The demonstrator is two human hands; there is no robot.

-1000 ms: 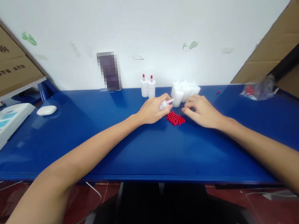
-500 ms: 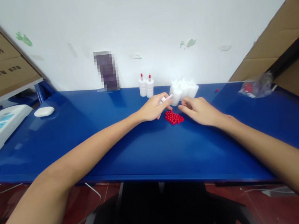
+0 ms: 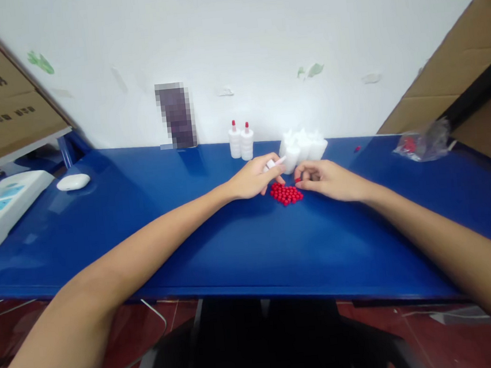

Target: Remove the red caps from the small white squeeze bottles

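Note:
My left hand (image 3: 253, 177) is closed around a white squeeze bottle. Its white collar and pointed nozzle (image 3: 278, 161) stick out to the right past the thumb, and the palm hides the rest. Between the thumb and index finger of my right hand (image 3: 325, 181) is a small red cap (image 3: 298, 180). A pile of red caps (image 3: 285, 194) lies on the table just below both hands. Directly behind them stands a cluster of white bottles (image 3: 300, 147) with white tips. To the left, two white bottles (image 3: 241, 144) wear red caps on their nozzles.
The blue table (image 3: 217, 250) meets a white wall. A clear bag (image 3: 424, 142) with red pieces lies at right, near a stray red cap (image 3: 357, 149). On the left are a white case (image 3: 73, 182) and a white power strip (image 3: 8, 207). Cardboard (image 3: 460, 65) stands at right.
My right hand has lifted slightly from the pile, and a red cap now shows between its fingertips. My left hand with the bottle has hardly moved.

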